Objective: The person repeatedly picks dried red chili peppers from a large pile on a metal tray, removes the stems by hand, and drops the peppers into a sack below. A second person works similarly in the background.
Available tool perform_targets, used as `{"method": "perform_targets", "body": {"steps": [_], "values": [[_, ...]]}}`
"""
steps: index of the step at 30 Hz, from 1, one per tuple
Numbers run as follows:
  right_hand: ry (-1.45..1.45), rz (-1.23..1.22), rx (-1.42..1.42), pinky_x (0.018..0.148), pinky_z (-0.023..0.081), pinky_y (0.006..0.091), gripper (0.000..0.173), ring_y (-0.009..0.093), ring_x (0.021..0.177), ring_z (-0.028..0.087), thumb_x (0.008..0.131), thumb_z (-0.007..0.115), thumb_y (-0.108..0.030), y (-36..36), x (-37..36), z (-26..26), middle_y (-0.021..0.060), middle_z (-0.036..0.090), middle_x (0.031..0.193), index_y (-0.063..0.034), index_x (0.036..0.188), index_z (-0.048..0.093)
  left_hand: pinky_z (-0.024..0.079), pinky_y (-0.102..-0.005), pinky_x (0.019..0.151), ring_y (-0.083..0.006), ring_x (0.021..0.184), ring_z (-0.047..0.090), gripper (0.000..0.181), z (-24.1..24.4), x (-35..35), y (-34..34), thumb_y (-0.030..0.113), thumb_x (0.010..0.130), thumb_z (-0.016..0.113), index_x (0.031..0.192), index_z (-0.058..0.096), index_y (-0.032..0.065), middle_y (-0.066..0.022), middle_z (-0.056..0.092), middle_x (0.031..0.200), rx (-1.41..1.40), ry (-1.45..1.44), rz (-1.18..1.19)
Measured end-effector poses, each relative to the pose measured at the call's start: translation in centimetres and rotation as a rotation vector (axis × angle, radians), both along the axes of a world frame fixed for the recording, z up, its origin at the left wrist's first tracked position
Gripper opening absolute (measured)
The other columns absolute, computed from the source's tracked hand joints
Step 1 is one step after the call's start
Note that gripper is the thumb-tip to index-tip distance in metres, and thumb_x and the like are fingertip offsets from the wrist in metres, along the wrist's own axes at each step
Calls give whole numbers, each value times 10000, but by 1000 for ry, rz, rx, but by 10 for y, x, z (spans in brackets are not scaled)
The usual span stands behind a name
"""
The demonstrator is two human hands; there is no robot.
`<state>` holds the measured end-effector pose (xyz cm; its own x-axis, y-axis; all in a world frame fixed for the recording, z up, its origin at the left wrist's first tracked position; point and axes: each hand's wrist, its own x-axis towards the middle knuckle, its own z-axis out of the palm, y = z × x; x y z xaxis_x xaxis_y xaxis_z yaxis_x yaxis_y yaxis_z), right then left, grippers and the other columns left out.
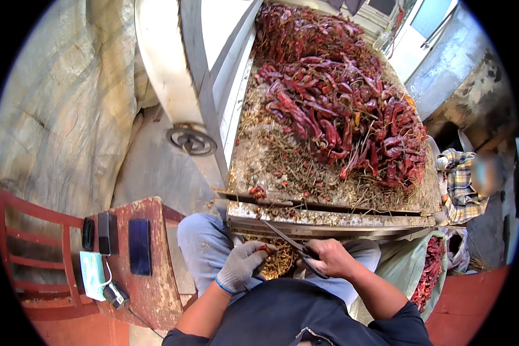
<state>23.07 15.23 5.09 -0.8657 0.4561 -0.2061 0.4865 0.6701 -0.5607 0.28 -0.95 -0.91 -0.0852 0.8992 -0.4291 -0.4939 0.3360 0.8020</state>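
My left hand (246, 264), in a knitted work glove with a blue cuff edge, is closed around a red dried chili pepper (264, 249), most of it hidden by the fingers. Bare, my right hand (328, 257) grips the handles of a pair of metal scissors (292, 242). The blades point up and left toward the table edge, just above my left hand. Below and between my knees lies a mass of stem and chili scraps (281, 261). Before me, a heap of dried red chili peppers (328, 108) covers much of the worktable (253, 166), with cut stems (302, 171) strewn along its near side.
At my left, a worn red wooden bench (162, 255) holds a phone (139, 246), a dark box (107, 233) and a pale green packet (92, 274). A sack (393, 264) of chilies stands at my right. Beyond it sits a person in a plaid shirt (460, 186). A metal post (199, 99) rises left of the table.
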Motion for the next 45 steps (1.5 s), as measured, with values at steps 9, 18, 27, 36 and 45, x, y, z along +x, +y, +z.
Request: {"method": "perform_targets", "body": {"steps": [9,18,27,36,45], "values": [[44,-298,267,807,572,525,443,455,867,710,949,733,-404,71,-116,29,268,715,889,37,937,685,456,-236,622,-84,693,552,469,-5,3,4,34,959,612,1423,590,-39,20,600,911,21,46,-17],[184,-512,794,880,511,455,302,316,1013,670,862,796,-221,161,-75,14,139,699,1002,-71,1111,711,446,-225,642,-73,687,534,408,-2,-8,-7,71,999,576,1385,630,-51,0,632,828,-6,63,27],[97,-311,713,883,449,432,179,275,991,673,904,763,-302,138,-35,28,62,721,978,-138,974,783,575,-283,765,-137,829,680,387,-17,6,0,2,1000,592,1386,617,-15,-75,718,984,-27,9,-34],[427,-483,-11,787,565,340,190,200,822,736,932,740,-171,140,9,39,138,780,953,-35,1052,794,600,-303,842,-157,945,709,495,-18,18,16,-102,983,549,1458,595,30,-88,709,1162,153,142,-44],[556,-558,-173,774,551,328,206,135,810,685,966,721,-168,137,12,21,97,768,897,12,1051,771,486,-232,654,-65,735,568,499,8,32,29,11,884,748,1374,657,-7,6,647,918,0,467,-79]]}}
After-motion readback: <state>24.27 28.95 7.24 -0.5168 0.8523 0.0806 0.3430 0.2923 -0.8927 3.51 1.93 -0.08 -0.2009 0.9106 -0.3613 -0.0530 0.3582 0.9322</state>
